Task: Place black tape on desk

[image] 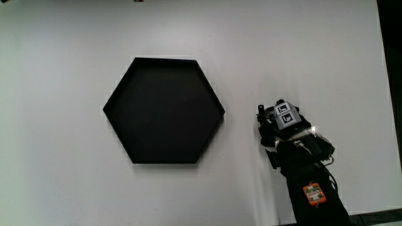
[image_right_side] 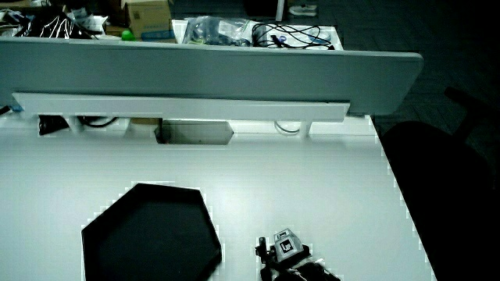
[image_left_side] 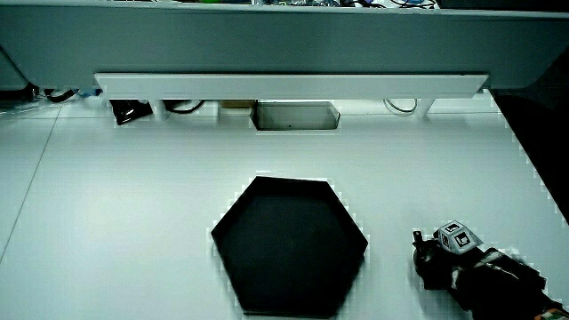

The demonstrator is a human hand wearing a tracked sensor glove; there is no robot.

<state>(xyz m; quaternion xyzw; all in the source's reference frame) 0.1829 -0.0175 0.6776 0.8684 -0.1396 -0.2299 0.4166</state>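
Note:
The gloved hand [image: 279, 129] rests low on the white desk [image: 63, 125], beside the black hexagonal tray [image: 163, 60] and a little nearer to the person than the tray's middle. The patterned cube [image: 286, 114] on its back faces up. Both side views show the hand [image_left_side: 440, 258] [image_right_side: 285, 261] down at the desk surface next to the tray [image_left_side: 289, 180] [image_right_side: 164, 186]. I cannot make out a black tape apart from the black glove, and the tray's dark floor shows nothing distinct. The forearm [image: 308, 188] runs back toward the person.
A low grey partition [image_left_side: 293, 84] [image_right_side: 180, 105] closes the desk, with a rectangular cable opening [image_left_side: 296, 116] [image_right_side: 194, 133] at its foot. The desk's side edge [image: 384, 94] runs close to the hand. An orange tag [image: 315, 193] sits on the forearm.

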